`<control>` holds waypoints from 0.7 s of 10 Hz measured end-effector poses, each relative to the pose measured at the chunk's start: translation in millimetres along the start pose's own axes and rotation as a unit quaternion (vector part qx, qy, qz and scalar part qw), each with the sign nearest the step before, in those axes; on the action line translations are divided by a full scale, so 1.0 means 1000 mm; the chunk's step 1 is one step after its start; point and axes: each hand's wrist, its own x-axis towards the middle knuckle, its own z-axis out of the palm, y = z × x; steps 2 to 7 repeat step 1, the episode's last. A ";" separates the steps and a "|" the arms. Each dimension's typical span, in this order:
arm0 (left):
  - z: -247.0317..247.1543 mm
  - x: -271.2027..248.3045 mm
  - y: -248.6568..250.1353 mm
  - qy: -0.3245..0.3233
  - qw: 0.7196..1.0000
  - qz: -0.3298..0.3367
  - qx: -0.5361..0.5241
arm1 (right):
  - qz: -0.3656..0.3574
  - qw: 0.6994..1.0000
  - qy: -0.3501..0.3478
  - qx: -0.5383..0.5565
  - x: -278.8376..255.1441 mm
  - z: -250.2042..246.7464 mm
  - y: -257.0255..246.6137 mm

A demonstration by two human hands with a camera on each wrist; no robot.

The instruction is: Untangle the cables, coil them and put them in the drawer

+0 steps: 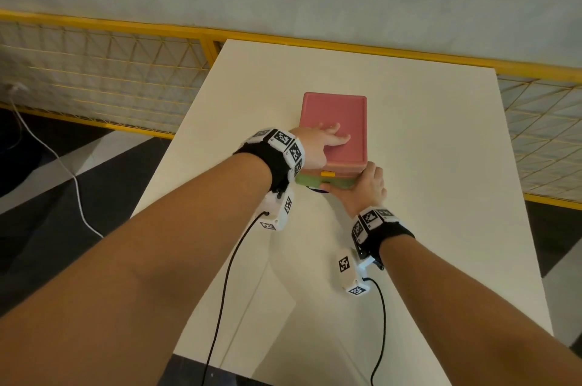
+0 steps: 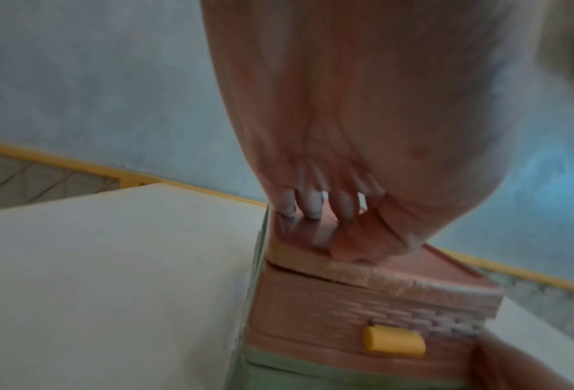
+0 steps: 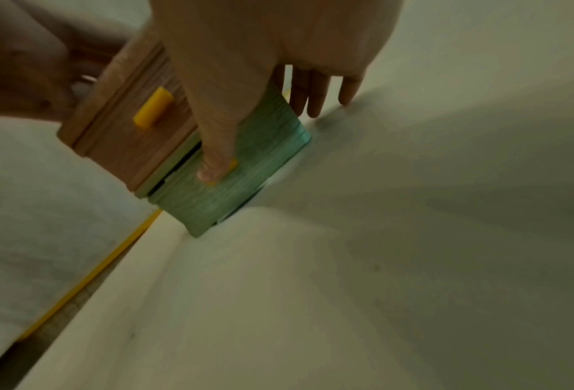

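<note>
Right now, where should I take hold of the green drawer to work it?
Take the green drawer by its small yellow handle, coming from the front, the near side. It sticks out from the flat face, the only part a pinch can catch. The right hand thumb lies there already; the left hand steadies the pink top.

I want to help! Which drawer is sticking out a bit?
The green bottom drawer; the right hand presses on it. The pink drawer above sits flush.

The drawer box [image 1: 334, 121] stood mid-surface [image 1: 425, 196] — open room lay right, behind and toward the near edge. The left hand [image 1: 324, 141] covered its top; the right hand [image 1: 362, 189] blocked the green drawer [image 1: 327, 182] front.
</note>
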 end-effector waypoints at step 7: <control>-0.001 -0.014 -0.008 0.106 0.981 0.000 -0.164 | -0.031 0.999 -0.014 0.006 0.002 -0.018 0.003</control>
